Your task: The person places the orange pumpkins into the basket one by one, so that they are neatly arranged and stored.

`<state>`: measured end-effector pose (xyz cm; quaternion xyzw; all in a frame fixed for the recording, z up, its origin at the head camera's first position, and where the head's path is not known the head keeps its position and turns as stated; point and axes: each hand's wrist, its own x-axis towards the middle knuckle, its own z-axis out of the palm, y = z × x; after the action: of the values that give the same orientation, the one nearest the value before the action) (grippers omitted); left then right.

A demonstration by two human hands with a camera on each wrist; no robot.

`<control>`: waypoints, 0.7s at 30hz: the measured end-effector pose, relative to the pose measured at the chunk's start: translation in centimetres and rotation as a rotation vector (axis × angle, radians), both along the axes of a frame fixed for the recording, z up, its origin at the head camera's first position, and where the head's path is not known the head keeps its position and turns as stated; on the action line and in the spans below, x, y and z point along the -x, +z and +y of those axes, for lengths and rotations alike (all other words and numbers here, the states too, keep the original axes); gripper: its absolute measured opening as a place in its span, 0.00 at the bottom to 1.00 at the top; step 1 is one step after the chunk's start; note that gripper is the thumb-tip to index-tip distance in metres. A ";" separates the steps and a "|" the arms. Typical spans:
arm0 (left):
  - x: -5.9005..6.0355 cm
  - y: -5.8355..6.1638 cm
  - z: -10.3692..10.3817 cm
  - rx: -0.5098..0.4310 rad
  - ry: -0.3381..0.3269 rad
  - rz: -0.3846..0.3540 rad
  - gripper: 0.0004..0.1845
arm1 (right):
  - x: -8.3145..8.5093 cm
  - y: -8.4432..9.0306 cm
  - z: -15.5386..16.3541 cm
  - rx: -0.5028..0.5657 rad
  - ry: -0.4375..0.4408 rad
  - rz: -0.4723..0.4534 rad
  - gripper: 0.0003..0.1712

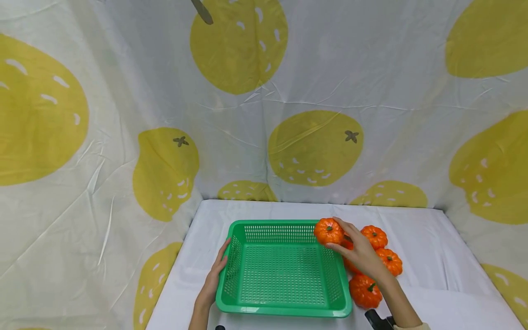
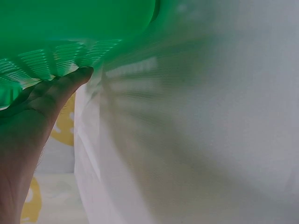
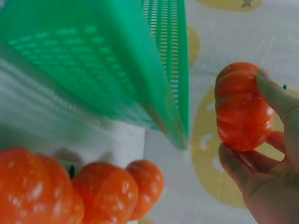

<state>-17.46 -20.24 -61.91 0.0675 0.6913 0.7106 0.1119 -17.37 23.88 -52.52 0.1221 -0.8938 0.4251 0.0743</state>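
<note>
Pumpkin (image 1: 328,231) above basket (image 1: 284,311) rim

A white tablecloth (image 1: 416,229) covers the table, lying fairly smooth with faint creases. Behind and to both sides hangs a pale curtain (image 1: 123,91), wrinkled and printed with large yellow fruit shapes (some carry small white flecks and a dark star-like stem mark). A dark slanted object (image 1: 202,11) pokes in at the top edge, too small to identify
</note>
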 end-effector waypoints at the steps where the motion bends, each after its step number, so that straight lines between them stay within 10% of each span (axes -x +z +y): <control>1: 0.0 0.0 0.0 0.000 0.000 0.002 0.29 | 0.2 0.1 -0.3 -0.004 0.010 0.001 0.45; 21: 0.1 0.0 0.1 -0.001 0.000 0.003 0.29 | 4.7 -0.2 -8.6 0.041 0.313 -0.127 0.46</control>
<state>-17.54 -20.11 -61.93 0.0688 0.6911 0.7109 0.1108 -22.03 15.32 -52.68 0.2310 -0.8580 0.4564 -0.0472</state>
